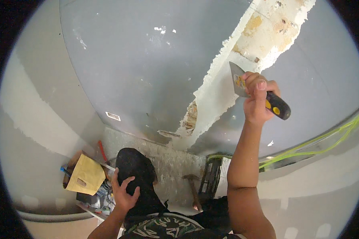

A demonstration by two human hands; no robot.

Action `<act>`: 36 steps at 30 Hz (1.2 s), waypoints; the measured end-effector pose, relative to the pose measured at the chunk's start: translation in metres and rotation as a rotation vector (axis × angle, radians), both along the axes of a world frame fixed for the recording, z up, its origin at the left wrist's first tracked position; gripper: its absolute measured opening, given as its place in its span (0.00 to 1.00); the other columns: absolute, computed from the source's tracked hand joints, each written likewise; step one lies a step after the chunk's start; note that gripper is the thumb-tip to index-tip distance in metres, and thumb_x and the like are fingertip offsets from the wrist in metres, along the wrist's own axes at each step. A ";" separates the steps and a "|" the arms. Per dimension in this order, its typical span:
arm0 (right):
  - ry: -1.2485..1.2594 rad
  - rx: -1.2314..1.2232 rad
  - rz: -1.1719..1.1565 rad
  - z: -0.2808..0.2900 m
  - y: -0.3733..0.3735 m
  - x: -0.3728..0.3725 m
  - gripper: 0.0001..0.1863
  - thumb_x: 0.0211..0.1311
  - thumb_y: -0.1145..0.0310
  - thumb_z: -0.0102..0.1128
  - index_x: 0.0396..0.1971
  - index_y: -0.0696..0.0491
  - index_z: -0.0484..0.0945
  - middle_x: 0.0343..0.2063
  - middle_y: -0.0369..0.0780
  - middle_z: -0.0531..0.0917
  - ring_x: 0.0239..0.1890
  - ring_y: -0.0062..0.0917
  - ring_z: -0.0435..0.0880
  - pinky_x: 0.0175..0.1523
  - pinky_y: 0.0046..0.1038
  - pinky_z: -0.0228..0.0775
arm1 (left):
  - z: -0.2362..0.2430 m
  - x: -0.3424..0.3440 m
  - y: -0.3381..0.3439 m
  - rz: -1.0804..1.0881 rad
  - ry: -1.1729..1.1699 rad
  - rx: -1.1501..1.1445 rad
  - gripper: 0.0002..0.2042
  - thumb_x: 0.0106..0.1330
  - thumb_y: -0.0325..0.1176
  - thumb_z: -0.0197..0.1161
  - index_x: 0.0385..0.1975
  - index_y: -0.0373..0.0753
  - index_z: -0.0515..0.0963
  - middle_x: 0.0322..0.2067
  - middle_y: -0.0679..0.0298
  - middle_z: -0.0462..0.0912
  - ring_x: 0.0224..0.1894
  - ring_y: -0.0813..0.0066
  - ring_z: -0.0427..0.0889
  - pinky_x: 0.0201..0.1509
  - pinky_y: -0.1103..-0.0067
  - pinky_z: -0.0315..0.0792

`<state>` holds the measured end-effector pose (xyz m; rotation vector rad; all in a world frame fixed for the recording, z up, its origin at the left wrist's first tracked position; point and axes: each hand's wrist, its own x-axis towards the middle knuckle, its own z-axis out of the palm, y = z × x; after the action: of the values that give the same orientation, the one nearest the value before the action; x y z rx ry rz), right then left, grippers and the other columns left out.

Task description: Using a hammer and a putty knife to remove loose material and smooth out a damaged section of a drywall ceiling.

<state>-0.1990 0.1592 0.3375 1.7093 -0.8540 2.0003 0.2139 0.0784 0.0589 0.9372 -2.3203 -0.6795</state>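
over the white strip of the grey wall, the right hand grips a putty knife, seemingly scraping or smoothing; the next stroke needs steady pressure. left hand spreads open by the knee.

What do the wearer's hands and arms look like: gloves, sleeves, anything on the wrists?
The left hand and right hand are ungloved, with no watch or band visible. The left forearm and right arm show no sleeve, the right even past the elbow.
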 end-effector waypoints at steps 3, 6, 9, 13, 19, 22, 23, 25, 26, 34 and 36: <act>-0.069 0.001 -0.010 0.003 0.003 0.020 0.13 0.66 0.74 0.60 0.22 0.56 0.70 0.16 0.38 0.72 0.21 0.26 0.72 0.37 0.38 0.74 | 0.001 0.000 0.001 0.007 0.025 0.011 0.23 0.47 0.34 0.74 0.47 0.47 0.82 0.68 0.41 0.57 0.68 0.39 0.60 0.70 0.54 0.58; -0.068 0.039 0.119 0.009 0.015 0.033 0.12 0.63 0.76 0.60 0.20 0.56 0.71 0.16 0.40 0.75 0.22 0.31 0.77 0.36 0.37 0.74 | 0.001 0.002 0.003 0.014 0.013 0.002 0.23 0.47 0.34 0.74 0.46 0.47 0.82 0.68 0.41 0.57 0.68 0.40 0.60 0.70 0.55 0.57; -0.098 0.061 -0.369 -0.004 0.003 0.031 0.12 0.61 0.76 0.61 0.19 0.56 0.72 0.18 0.42 0.78 0.25 0.30 0.79 0.36 0.34 0.74 | 0.001 -0.005 0.002 -0.013 0.049 -0.007 0.22 0.47 0.34 0.74 0.46 0.47 0.82 0.68 0.41 0.58 0.69 0.40 0.60 0.70 0.55 0.57; -0.129 0.130 -0.103 -0.011 0.004 0.003 0.12 0.61 0.76 0.60 0.18 0.56 0.72 0.19 0.41 0.79 0.25 0.30 0.80 0.34 0.33 0.72 | 0.000 -0.003 0.002 -0.009 0.030 0.012 0.22 0.47 0.34 0.74 0.46 0.47 0.82 0.68 0.41 0.57 0.69 0.39 0.60 0.70 0.54 0.57; -0.197 0.031 -0.018 -0.010 0.002 0.017 0.12 0.60 0.79 0.58 0.18 0.55 0.69 0.16 0.38 0.72 0.19 0.27 0.71 0.33 0.37 0.71 | -0.002 0.006 -0.005 -0.004 0.009 0.008 0.23 0.46 0.33 0.74 0.46 0.47 0.82 0.68 0.42 0.58 0.69 0.40 0.60 0.70 0.55 0.57; -0.277 0.024 0.183 -0.020 0.009 -0.018 0.11 0.60 0.80 0.57 0.20 0.55 0.69 0.18 0.39 0.73 0.22 0.27 0.72 0.37 0.38 0.73 | 0.000 -0.003 -0.001 -0.026 0.035 -0.002 0.23 0.46 0.33 0.75 0.46 0.47 0.82 0.67 0.42 0.59 0.68 0.40 0.61 0.70 0.55 0.58; -0.295 0.056 0.185 -0.024 0.015 -0.024 0.10 0.61 0.80 0.56 0.21 0.55 0.69 0.18 0.39 0.73 0.22 0.28 0.73 0.37 0.38 0.73 | -0.004 -0.006 -0.001 -0.020 0.045 0.005 0.22 0.46 0.33 0.75 0.46 0.47 0.82 0.67 0.42 0.60 0.68 0.40 0.61 0.69 0.56 0.58; -0.329 0.135 0.200 -0.041 0.029 -0.015 0.10 0.60 0.80 0.57 0.21 0.54 0.71 0.20 0.39 0.77 0.24 0.28 0.75 0.39 0.36 0.74 | 0.002 -0.007 -0.003 -0.036 0.050 -0.068 0.21 0.48 0.32 0.74 0.46 0.44 0.81 0.61 0.44 0.65 0.65 0.41 0.64 0.68 0.56 0.60; -0.356 0.097 0.194 -0.056 0.038 -0.002 0.10 0.60 0.80 0.57 0.21 0.54 0.71 0.20 0.39 0.77 0.24 0.28 0.75 0.39 0.36 0.74 | 0.001 -0.013 -0.011 -0.051 0.019 -0.101 0.21 0.48 0.32 0.74 0.46 0.44 0.81 0.61 0.44 0.65 0.65 0.41 0.64 0.68 0.56 0.60; -0.328 1.087 -0.243 -0.269 0.131 0.104 0.07 0.53 0.69 0.68 0.23 0.55 0.79 0.20 0.41 0.81 0.23 0.27 0.79 0.34 0.30 0.72 | 0.155 -0.229 -0.021 -0.508 0.134 -0.544 0.36 0.59 0.40 0.70 0.67 0.40 0.64 0.60 0.41 0.68 0.59 0.43 0.70 0.62 0.57 0.66; -0.383 1.229 -0.243 -0.301 0.149 0.104 0.09 0.52 0.67 0.69 0.24 0.55 0.79 0.21 0.42 0.81 0.23 0.30 0.79 0.35 0.31 0.72 | 0.198 -0.284 -0.019 -0.462 0.047 -0.501 0.44 0.62 0.48 0.66 0.74 0.42 0.48 0.53 0.37 0.73 0.50 0.45 0.79 0.49 0.60 0.75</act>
<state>-0.0947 0.3083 0.0369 1.5134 -2.6511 1.6890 -0.0697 0.0590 0.2570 0.1599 -2.5075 -0.2535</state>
